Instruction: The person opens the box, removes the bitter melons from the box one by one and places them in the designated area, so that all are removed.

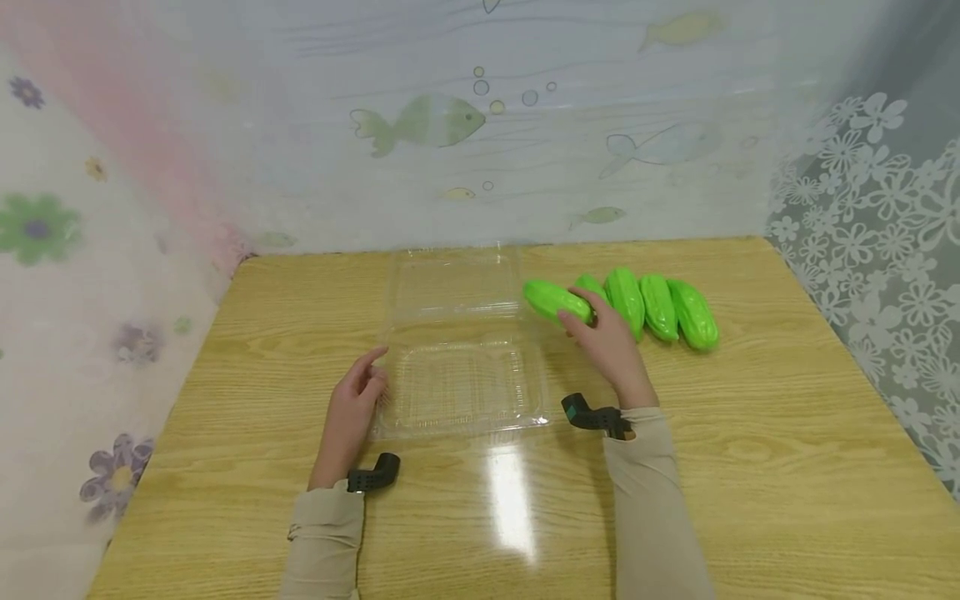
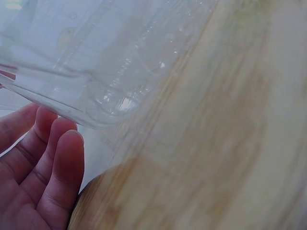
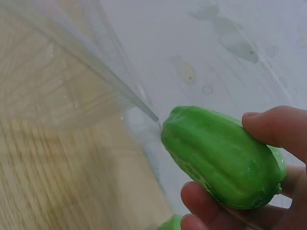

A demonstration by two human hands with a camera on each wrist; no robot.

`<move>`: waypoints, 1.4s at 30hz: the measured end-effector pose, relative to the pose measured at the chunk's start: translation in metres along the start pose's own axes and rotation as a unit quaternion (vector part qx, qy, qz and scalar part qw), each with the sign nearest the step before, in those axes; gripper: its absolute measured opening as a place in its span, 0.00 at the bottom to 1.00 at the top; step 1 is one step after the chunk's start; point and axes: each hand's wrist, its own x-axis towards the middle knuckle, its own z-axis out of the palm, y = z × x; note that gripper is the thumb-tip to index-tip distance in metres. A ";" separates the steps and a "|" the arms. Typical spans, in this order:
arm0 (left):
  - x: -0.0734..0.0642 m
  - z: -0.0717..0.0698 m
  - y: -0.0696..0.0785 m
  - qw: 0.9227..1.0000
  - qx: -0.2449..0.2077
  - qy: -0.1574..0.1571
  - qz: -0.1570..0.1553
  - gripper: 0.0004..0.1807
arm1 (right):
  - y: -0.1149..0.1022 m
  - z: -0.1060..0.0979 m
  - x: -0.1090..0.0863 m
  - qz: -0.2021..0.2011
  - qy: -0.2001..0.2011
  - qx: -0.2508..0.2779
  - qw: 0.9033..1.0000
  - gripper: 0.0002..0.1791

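Note:
My right hand (image 1: 606, 340) holds a green ridged vegetable (image 3: 218, 155), shaped like a short bitter melon, between thumb and fingers. The vegetable's far end points left, beside the raised lid (image 1: 457, 283) of a clear plastic container (image 1: 390, 429). At the container's left side, my left hand (image 1: 352, 408) grips the rim. The left wrist view shows its fingertips (image 2: 68, 148) against the outside of the wall, with another fingertip partly showing past the rim. To the right of my right hand lie several more green vegetables (image 1: 660, 307), one partly hidden behind that hand.
The wooden table (image 1: 765, 467) ends at the back against a pale curtain (image 1: 315, 167) with printed fish. A flowered curtain (image 1: 60, 333) hangs at the left, a white floral one (image 1: 892, 208) at the right. Each wrist carries a small black camera mount (image 1: 597, 417).

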 end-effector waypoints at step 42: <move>0.020 0.000 -0.011 1.000 -0.006 -0.012 0.003 0.19 | 0.025 0.024 0.022 0.034 0.130 -0.128 0.983 0.30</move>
